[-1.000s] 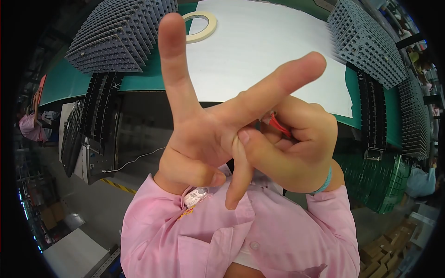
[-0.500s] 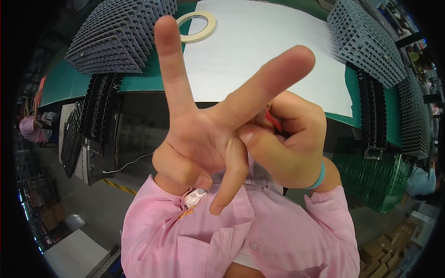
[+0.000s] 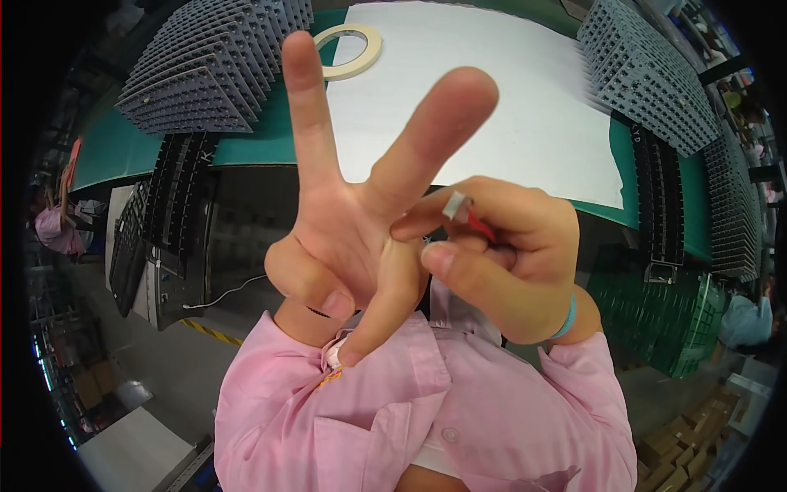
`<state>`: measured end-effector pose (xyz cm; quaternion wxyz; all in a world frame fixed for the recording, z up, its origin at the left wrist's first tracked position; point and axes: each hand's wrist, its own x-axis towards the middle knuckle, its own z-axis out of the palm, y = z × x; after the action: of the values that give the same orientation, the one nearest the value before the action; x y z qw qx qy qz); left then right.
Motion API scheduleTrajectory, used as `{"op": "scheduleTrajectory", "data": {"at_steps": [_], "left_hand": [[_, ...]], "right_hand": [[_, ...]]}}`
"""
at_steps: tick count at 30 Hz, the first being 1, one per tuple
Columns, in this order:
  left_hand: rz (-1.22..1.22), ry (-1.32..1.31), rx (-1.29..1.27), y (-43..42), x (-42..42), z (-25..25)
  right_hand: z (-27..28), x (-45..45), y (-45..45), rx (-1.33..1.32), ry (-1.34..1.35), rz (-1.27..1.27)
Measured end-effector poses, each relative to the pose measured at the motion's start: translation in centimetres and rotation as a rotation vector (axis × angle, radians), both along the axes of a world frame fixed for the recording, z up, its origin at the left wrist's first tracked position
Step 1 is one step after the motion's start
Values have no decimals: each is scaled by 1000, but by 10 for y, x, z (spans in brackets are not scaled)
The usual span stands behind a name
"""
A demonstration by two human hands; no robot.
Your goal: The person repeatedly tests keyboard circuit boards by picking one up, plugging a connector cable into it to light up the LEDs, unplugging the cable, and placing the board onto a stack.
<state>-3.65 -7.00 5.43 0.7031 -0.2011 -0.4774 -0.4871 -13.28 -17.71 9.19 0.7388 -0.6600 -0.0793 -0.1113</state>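
My left hand (image 3: 344,230) is raised close to the camera, palm showing. Two of its fingers stretch up and apart, while the others bend down; nothing is gripped in it. Beside it, my right hand (image 3: 512,254), with a teal band at the wrist, has bent fingers closed on a small red piece with a pale block-like tip (image 3: 457,206). I cannot make out its exact kind. A fingertip of the right hand touches or nearly touches the left hand near a bent finger. A whitish item (image 3: 334,354) shows partly at the left cuff.
White paper (image 3: 492,123) covers the green bench top, with a tape roll (image 3: 373,53) on its left edge. Stacked grey component boards stand in black racks at the left (image 3: 197,82) and right (image 3: 652,82). A green crate (image 3: 656,328) sits lower right. A person in pink appears far left.
The left hand's thicker raised finger has swung left and more upright. My right hand has turned slightly, bringing the pale tip of the red piece into view.
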Motion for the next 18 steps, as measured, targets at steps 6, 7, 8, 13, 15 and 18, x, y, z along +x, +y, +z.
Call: {"op": "scheduleTrajectory", "data": {"at_steps": [6,7,8,13,15,18], "left_hand": [[36,118,135,10,-8,-5],[30,184,181,16,-11,-6],[53,168,183,24,-1,-8],[2178,-657,1004,95,43,15],[2753,-974,1137,132,85,23],[2955,-1264,1090,187,162,25]], "right_hand": [[1,-1,-10,-109,-95,108],[-5,-3,-13,-79,-70,120],[-14,-3,-19,-74,-89,140],[-36,-7,-33,225,84,123],[-40,-14,-35,376,252,21],[-52,-16,-36,410,241,-21]]}}
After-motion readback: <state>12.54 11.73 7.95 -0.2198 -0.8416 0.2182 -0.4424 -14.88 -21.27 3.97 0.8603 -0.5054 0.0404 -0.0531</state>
